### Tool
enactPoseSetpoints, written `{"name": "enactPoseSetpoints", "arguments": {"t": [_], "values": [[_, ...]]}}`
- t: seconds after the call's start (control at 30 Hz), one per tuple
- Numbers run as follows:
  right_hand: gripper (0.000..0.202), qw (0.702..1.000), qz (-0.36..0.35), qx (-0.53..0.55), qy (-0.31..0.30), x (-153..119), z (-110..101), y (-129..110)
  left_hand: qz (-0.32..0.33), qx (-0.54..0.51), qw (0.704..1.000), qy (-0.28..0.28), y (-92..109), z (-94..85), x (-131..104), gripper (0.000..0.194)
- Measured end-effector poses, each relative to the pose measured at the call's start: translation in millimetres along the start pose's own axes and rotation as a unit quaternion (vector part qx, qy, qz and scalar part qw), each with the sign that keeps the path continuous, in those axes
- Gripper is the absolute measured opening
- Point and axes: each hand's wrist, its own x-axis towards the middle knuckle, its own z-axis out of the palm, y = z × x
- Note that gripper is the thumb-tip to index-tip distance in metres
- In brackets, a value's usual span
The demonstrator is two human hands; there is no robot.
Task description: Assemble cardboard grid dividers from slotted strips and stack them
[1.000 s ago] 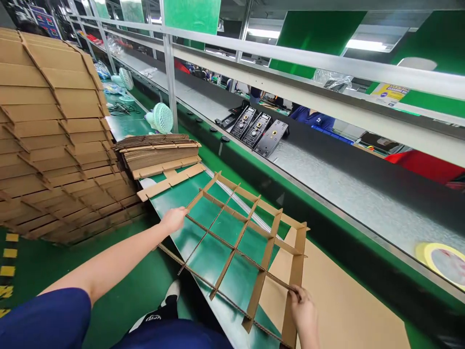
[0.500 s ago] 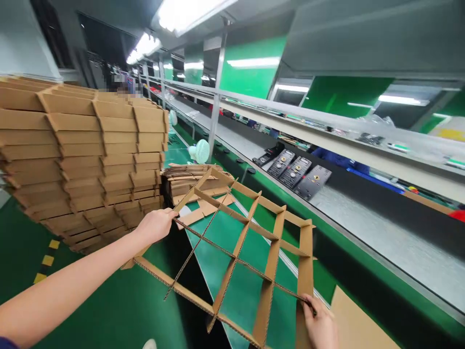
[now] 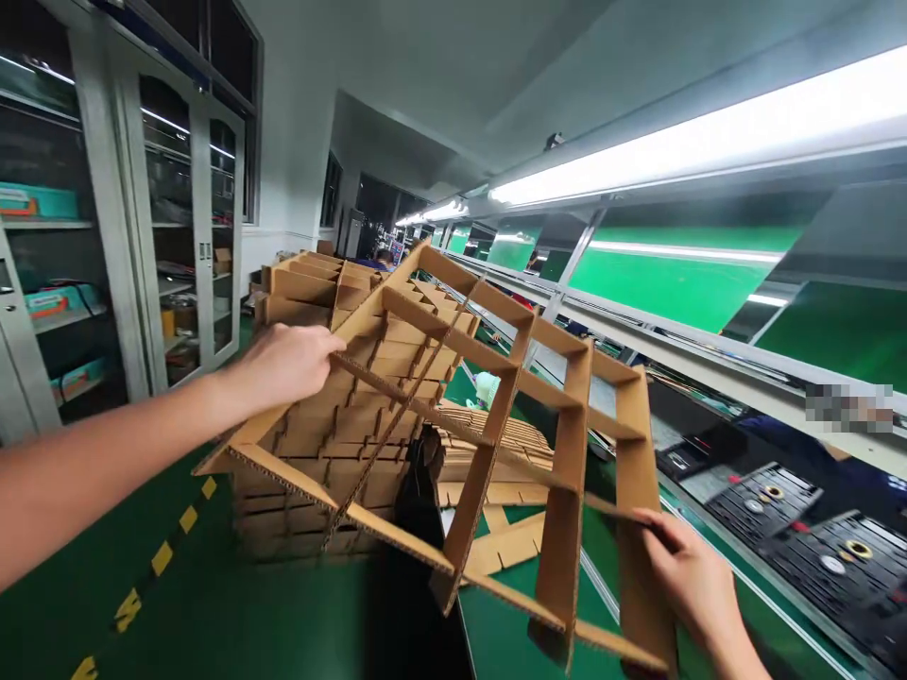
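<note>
A cardboard divider grid point(image 3: 488, 444), made of interlocked strips, is held up tilted between my two hands. My left hand point(image 3: 294, 364) pinches its left side strip. On the opposite side, my right hand point(image 3: 691, 576) grips the end of a cross strip near the right edge. Behind the grid rises a tall stack of similar assembled dividers point(image 3: 304, 501), partly hidden by it. Loose flat cardboard strips point(image 3: 510, 548) lie on the green bench point(image 3: 503, 642) below, beside a pile of cardboard strips point(image 3: 524, 430).
On the right runs a conveyor with black panel-like parts point(image 3: 765, 501). A small light-green fan point(image 3: 487, 387) stands beyond the pile. Glass-door cabinets point(image 3: 198, 236) line the left wall. Yellow tape marks point(image 3: 162, 557) cross the green floor.
My view has swung left, bringing the cabinets into sight. Both hands have raised the divider grid, which now overlaps the tall stack in view.
</note>
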Motion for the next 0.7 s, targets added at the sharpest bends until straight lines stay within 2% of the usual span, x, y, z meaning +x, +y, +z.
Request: {"name": "enactPoseSetpoints", "arguments": {"t": [0.17, 0.27, 0.37, 0.53, 0.63, 0.7], "values": [[0.034, 0.994, -0.104, 0.017, -0.002, 155, 20, -85, -0.057, 0.064, 0.996, 0.038, -63, -27.8, 71, 0.044], [0.026, 0.985, -0.168, 0.029, -0.023, 241, 49, -132, -0.099, 0.117, 0.988, 0.021, -96, -36.8, 111, 0.047], [0.024, 0.976, -0.208, 0.043, -0.056, 318, 87, -184, -0.143, 0.154, 0.978, -0.004, -128, -40.0, 151, 0.047], [0.019, 0.969, -0.237, 0.026, -0.063, 423, 151, -280, -0.193, 0.158, 0.968, -0.017, -185, -34.3, 220, 0.044], [0.016, 0.961, -0.265, 0.043, -0.069, 473, 190, -324, -0.223, 0.142, 0.964, -0.033, -215, -23.8, 260, 0.039], [0.011, 0.957, -0.269, 0.065, -0.086, 497, 218, -343, -0.226, 0.131, 0.965, 0.013, -228, -11.0, 282, 0.031]]}}
